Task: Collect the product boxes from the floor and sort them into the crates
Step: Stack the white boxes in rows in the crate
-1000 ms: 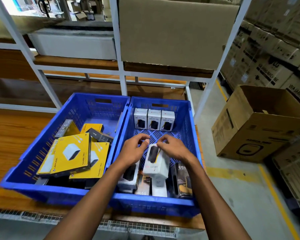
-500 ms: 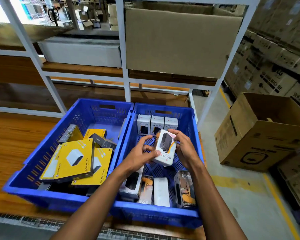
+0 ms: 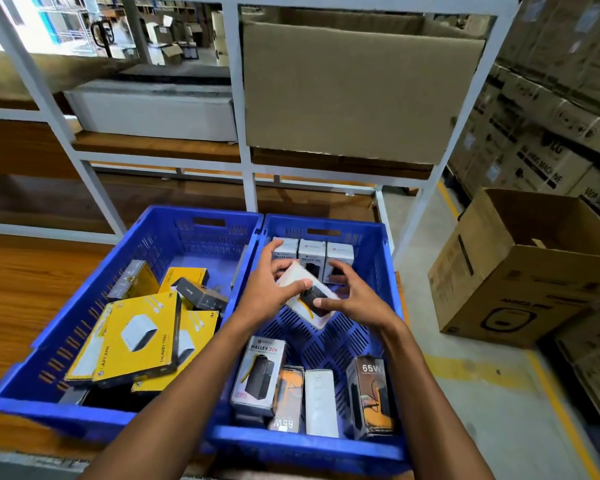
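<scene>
Above the right crate [image 3: 388, 271], both hands, left hand [image 3: 269, 296] and right hand [image 3: 355, 299], grip the white box [image 3: 297, 284]. It has tipped flatter and moved toward the upright row [image 3: 312, 252], so placing it there looks imminent.

Just two bare forearms coming up from the bottom edge, no sleeves anywhere in view, so whatever's worn stops above the elbow or out of shot. No watch, band or bracelet-type thing visible at either wrist. The left hand [image 3: 269, 294] and right hand [image 3: 355, 296] are ungloved, with short, plain fingernails.
</scene>
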{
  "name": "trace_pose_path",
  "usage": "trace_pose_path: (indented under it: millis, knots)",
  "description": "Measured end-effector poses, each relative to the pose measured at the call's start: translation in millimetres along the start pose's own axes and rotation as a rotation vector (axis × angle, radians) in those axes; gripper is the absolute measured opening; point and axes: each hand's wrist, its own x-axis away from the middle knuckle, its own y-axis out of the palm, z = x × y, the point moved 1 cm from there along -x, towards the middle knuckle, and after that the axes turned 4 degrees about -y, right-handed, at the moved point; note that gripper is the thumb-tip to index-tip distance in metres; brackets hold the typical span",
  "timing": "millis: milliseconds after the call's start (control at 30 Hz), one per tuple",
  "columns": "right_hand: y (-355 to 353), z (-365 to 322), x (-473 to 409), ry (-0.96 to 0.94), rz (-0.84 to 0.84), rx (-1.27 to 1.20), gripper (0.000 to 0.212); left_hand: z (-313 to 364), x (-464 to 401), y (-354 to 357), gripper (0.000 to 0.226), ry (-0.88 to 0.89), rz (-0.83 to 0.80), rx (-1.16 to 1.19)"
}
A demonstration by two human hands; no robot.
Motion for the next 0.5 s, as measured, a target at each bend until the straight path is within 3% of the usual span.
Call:
trace_pose_path:
  millis: [67,133,200,367,500]
  knots:
    - [-1.6,-4.2,-11.2,-0.075,-0.027,0.148,0.076,0.2,-5.2,-0.4,0.096,0.011,-0.046,-0.056]
    - [-0.2,-7.5,-20.9,-0.067,-0.078,0.129,0.062,2.8,-9.9,1.0,0.089,0.036,-0.057,-0.109]
    - [2.1,-5.8,-31.0,-0.014,-0.096,0.028,0.061,3.5,-14.4,2.7,0.08,0.076,-0.006,-0.175]
    - [16.5,5.7,-61.2,0.045,0.061,-0.035,0.058,-9.2,-17.0,5.3,0.052,0.197,0.222,-0.547]
    - [29.5,17.6,-85.5,0.059,0.141,0.091,0.068,-11.6,-22.7,10.9,0.052,0.082,0.198,-0.61]
